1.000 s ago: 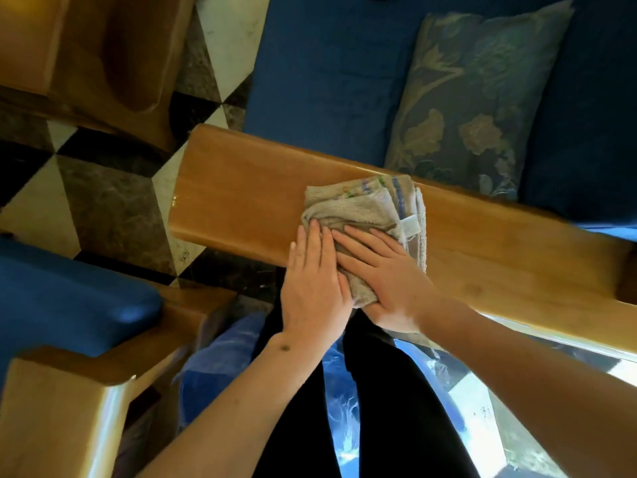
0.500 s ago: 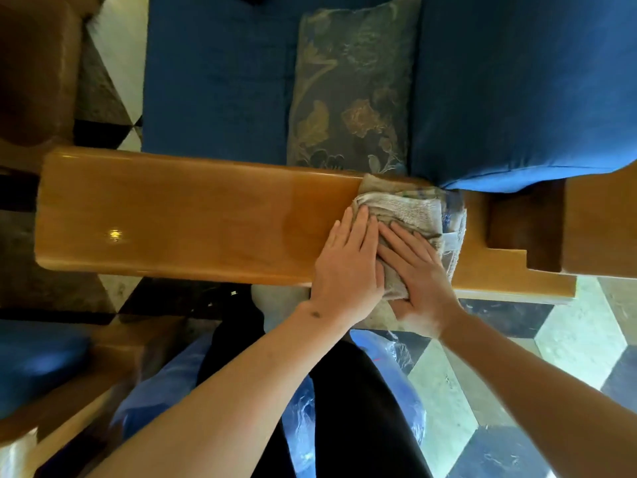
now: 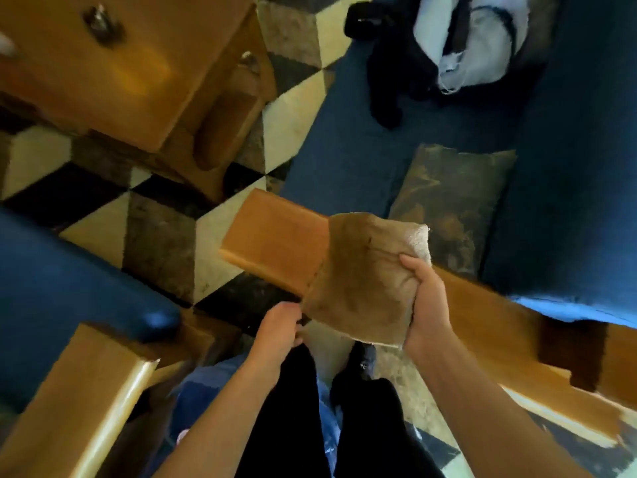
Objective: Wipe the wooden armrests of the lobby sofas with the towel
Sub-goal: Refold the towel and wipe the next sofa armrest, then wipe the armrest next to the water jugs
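Observation:
A beige towel hangs lifted just above the wooden armrest of the blue sofa, covering its middle. My right hand grips the towel's right edge in a fist. My left hand pinches the towel's lower left corner, in front of the armrest. The armrest's left end sticks out bare from under the cloth and its right part runs on behind my right forearm.
A patterned cushion lies on the blue sofa seat behind the armrest. A bag sits farther back. A wooden side table stands upper left, another blue sofa with a wooden armrest lower left. Checkered tile floor lies between.
Both hands were pressing the folded towel flat on the armrest; now they have lifted it and hold it by its edges, partly unfolded. The view has swung back toward the armrest's left end.

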{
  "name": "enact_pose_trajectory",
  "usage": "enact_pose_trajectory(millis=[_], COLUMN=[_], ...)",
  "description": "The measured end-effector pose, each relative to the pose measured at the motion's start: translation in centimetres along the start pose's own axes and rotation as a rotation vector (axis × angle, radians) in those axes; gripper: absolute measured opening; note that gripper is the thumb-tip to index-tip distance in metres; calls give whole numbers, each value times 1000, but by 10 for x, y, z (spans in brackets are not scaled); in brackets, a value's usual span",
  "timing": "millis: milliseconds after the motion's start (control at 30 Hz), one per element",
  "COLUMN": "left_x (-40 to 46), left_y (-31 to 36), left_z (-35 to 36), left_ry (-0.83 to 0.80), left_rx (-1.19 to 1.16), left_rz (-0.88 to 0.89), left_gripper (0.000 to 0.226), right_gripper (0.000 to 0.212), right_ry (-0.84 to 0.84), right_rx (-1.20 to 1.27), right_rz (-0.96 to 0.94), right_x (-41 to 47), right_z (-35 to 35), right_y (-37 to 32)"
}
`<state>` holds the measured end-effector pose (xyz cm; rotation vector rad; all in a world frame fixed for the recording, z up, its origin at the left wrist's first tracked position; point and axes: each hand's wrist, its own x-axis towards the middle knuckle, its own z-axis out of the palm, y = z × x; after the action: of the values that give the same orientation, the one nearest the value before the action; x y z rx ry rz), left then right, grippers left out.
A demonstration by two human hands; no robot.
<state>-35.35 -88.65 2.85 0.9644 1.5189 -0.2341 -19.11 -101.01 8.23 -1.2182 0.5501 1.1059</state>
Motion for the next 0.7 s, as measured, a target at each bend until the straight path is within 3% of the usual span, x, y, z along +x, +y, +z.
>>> enact_pose_trajectory(millis=[67,133,233,333,600,700], left_x=[-19,-33,-56,-70,-76,-93], left_y=[-1,-11,-29,-55,-88,-95], left_z=[-40,-81,-144,-211,-299,-339], left_ry=[-19,-90,-211,-196,-46,61], left_rx=[-339,-683,-1155,-1471,-1779,-1889], left_rz=[-95,-70,57,242,414,437], left_gripper=[34,44,51,46,31,39], right_gripper=[26,23,24,30,30,35], right_ry=[-75,-186,-375,-506,-739,-842], right_rx=[-17,-74,-221,-387,-528,-608], right_rz=[29,67,168,210,314,393], right_x=[-12,-25,-49,-72,-101,-118], right_z=[49,102,180,256,362,403], right_y=[9,23,56,97,180,211])
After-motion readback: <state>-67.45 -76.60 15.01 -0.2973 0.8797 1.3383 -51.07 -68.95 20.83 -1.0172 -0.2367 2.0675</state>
